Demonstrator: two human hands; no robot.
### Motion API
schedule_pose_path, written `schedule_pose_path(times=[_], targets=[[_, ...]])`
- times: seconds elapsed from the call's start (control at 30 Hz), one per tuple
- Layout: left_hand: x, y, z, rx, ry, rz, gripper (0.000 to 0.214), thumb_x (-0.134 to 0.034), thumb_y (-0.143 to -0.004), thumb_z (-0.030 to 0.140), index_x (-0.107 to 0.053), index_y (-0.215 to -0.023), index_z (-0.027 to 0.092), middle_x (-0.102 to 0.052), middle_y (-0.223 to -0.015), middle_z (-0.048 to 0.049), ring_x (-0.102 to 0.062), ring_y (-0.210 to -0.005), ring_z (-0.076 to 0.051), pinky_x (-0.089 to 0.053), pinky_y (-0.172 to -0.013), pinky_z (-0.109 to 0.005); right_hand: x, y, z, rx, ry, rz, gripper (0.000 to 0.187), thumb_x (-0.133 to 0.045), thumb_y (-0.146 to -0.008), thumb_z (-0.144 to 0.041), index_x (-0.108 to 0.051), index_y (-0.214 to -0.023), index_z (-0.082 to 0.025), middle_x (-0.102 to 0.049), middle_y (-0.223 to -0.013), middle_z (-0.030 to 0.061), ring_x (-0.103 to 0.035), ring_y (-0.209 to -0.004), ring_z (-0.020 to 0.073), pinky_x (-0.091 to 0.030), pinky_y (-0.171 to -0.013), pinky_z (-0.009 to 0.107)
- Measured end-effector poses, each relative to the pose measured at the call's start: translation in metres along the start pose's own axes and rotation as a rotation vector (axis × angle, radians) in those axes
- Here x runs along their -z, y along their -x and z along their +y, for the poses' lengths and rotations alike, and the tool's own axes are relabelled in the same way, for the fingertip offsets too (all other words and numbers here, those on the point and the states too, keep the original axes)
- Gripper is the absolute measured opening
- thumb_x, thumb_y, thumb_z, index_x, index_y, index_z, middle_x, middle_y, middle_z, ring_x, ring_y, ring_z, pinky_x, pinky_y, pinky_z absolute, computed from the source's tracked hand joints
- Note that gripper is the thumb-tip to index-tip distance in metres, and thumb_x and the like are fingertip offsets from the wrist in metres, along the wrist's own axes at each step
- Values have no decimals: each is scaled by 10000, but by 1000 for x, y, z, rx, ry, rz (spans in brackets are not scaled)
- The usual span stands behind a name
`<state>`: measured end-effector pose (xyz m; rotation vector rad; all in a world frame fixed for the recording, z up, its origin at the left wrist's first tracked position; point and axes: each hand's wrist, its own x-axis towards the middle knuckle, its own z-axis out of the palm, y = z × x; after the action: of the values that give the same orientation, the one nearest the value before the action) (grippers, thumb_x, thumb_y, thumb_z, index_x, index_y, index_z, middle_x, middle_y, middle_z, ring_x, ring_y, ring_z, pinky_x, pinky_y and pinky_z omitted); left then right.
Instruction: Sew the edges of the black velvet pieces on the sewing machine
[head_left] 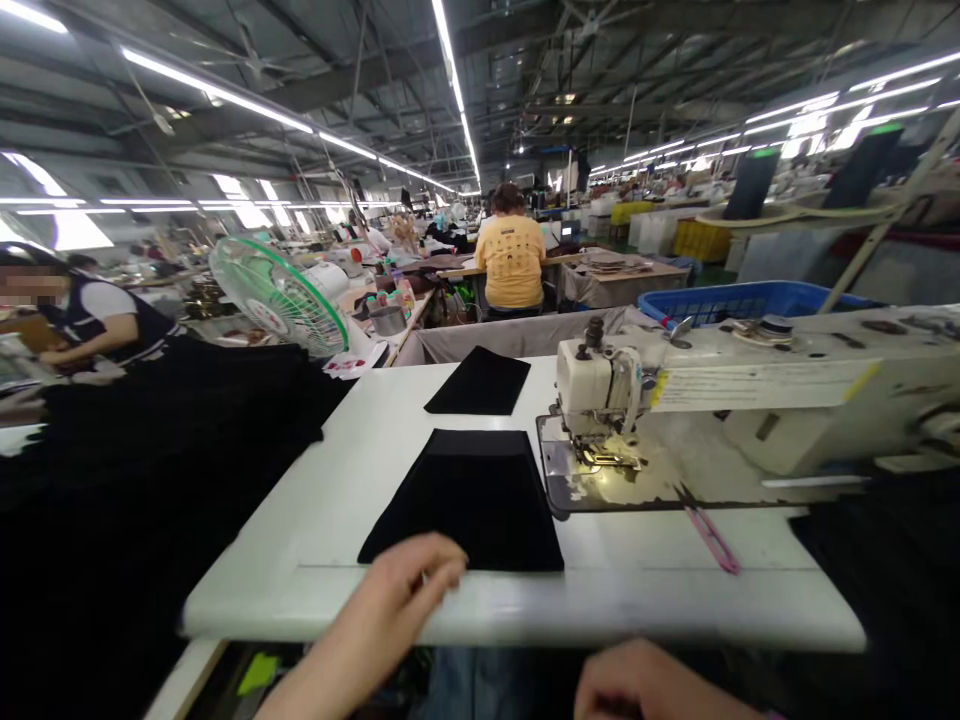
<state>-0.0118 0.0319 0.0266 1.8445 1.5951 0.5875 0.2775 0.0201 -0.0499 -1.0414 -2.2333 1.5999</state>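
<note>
My left hand [409,585] rests loose-fingered on the near black fabric panel [469,497], squared beside the sewing machine [600,395] for feeding (my right hand [645,685], cropped, grip indeterminable).

No text, brand, number or sign can be read anywhere in the view. A long pale paper label [761,384] with a yellow end is stuck along the arm of the sewing machine [750,400], and it carries lines of small print (too blurred to make out a single word). The person in the yellow shirt [513,260] seated farther back has a dark printed pattern across the back, which may include a short line of lettering at the top, yet none of it resolves into letters. The green fan [277,296] shows a small red mark at its hub, also unreadable.
</note>
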Motion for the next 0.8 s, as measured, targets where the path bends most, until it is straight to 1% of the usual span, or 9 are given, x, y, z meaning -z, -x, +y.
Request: schedule_pose_path(times=[0.07,0.1,0.17,0.23,0.33,0.43,0.5,0.67,0.8], targets=[[26,-36,-9,-21,-69,217,237,-469,-865,359,-667,-924,243,-709,-938,-44,-637,-887,-217,-485,-873,-330,22,-22,-31,43,106,378,280,-454,-973,-314,-657,-820,-198,-675,-797,21,-635,-761,183,-461,-690,248],[35,-56,-17,-25,-122,261,234,-465,-855,310,-666,-945,233,-708,-986,-59,-631,-938,-226,-467,-925,-352,33,-37,-40,86,218,566,254,-442,-980,-273,-645,-853,-188,-672,-843,38,-624,-804,193,-460,-753,275],[48,-92,-35,-29,-220,226,249,-463,-833,229,-655,-992,214,-683,-1070,-86,-605,-1013,-238,-439,-978,-382,52,-70,-47,173,395,689,165,-476,-955,-174,-638,-986,-174,-661,-992,68,-600,-947,211,-452,-870,308],[55,-119,-48,-23,-260,155,223,-533,-776,192,-651,-966,193,-662,-1082,-101,-593,-1021,-249,-447,-954,-385,67,-103,-46,210,488,690,160,-524,-943,-149,-631,-1058,-179,-642,-1080,68,-569,-1043,209,-435,-936,311],[61,-135,-56,16,-288,30,202,-658,-659,149,-647,-858,175,-661,-964,-73,-609,-887,-228,-483,-831,-337,78,-139,-39,217,526,650,248,-616,-887,-146,-633,-1130,-188,-621,-1166,69,-529,-1133,238,-398,-1005,353],[64,-136,-58,90,-292,-86,159,-726,-619,163,-634,-747,188,-626,-720,9,-583,-686,-178,-461,-651,-276,83,-162,-27,170,534,616,218,-677,-803,-148,-669,-1021,-163,-641,-1084,97,-565,-1060,287,-419,-952,396],[66,-135,-60,115,-284,-111,147,-751,-616,171,-621,-682,191,-592,-650,34,-550,-632,-152,-430,-624,-258,88,-172,-17,142,537,583,204,-697,-776,-184,-673,-976,-158,-655,-979,92,-605,-951,287,-449,-843,374],[73,-123,-58,86,-224,-104,98,-700,-664,141,-631,-711,193,-585,-670,46,-526,-637,-123,-397,-622,-228,101,-174,-7,-45,541,419,117,-660,-808,-265,-595,-746,-191,-596,-684,9,-584,-676,210,-359,-599,291],[87,-117,-53,31,-163,-66,71,-617,-739,224,-647,-790,184,-542,-639,41,-497,-619,-127,-380,-589,-229,102,-161,-25,-34,421,480,94,-579,-849,-209,-577,-762,-176,-578,-643,-6,-575,-629,184,-365,-577,269]])
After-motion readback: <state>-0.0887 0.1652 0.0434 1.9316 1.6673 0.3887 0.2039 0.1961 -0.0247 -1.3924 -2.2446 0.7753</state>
